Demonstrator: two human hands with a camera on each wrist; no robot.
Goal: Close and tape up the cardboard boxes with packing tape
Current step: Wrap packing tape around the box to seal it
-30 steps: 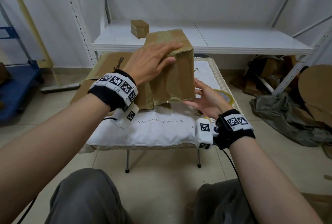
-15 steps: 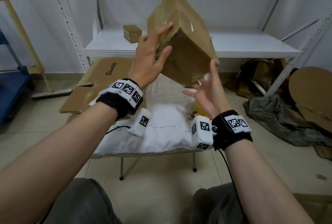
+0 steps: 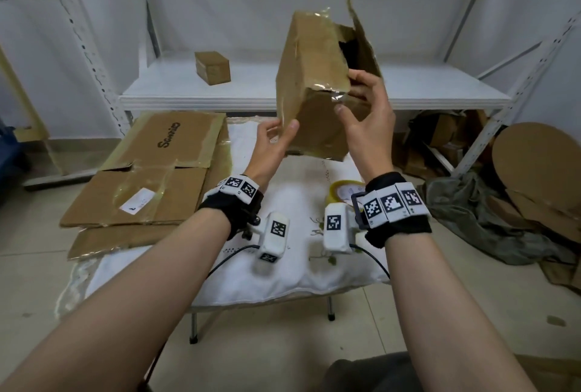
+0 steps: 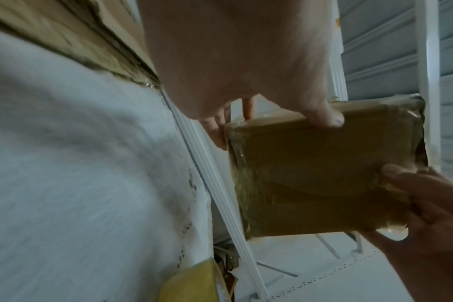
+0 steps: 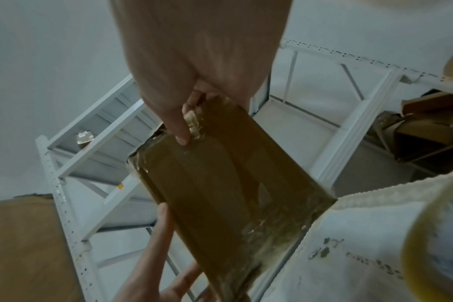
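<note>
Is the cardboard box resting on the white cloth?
Apart. In the head view both hands hold the cardboard box in the air, with the white cloth showing below it.

We see a matt brown cardboard box (image 3: 309,77) wrapped in glossy crinkled tape, above the bench's (image 3: 239,278) white woven cloth.

Both hands (image 3: 320,127) hold tilted cardboard box (image 3: 309,77) above white-clothed table (image 3: 298,266); flap open.

White metal shelving (image 3: 314,89), grey cloth heap (image 3: 490,221) on floor.
</note>
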